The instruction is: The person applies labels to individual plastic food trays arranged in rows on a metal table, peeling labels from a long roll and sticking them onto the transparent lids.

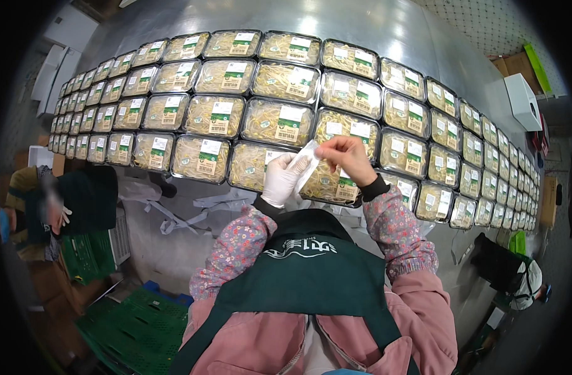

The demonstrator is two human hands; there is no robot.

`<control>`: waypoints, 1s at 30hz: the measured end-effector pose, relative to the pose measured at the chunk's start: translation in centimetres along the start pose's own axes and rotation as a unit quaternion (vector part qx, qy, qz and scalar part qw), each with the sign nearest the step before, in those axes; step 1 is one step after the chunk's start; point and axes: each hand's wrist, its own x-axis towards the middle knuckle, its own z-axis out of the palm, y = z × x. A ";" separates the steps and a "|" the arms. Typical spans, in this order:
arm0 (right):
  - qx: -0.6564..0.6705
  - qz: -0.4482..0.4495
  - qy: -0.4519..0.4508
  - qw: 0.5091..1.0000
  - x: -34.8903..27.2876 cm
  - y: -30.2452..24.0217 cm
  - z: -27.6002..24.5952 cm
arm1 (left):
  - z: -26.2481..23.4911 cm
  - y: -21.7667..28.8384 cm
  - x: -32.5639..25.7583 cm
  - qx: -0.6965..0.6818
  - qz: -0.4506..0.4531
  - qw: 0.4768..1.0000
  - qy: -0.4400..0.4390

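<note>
In a white glove, my left hand (278, 181) grips a narrow white label strip (308, 164) above the nearest row of packs. My bare right hand (350, 156) is closed in a pinch at the upper end of the strip; whether a single label has come away is too small to tell. Under both hands are clear-lidded black trays of bean sprouts (248, 164), partly covered by my fingers. Many trays, like the tray (278, 122) just beyond, carry a green, white and brown label, and several also bear a small white sticker.
Tray rows run far left and right across a steel table (355, 22). Torn white strips (167, 215) hang below its near edge. Green crates (136, 328) stand lower left. One person (80, 194) is at the left, another (526, 284) at the right. A white box (522, 103) sits far right.
</note>
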 end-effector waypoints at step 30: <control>-0.322 -0.091 -0.065 0.940 8.3 5.7 11.1 | -14.2 1.7 -8.0 0.065 0.021 0.997 0.040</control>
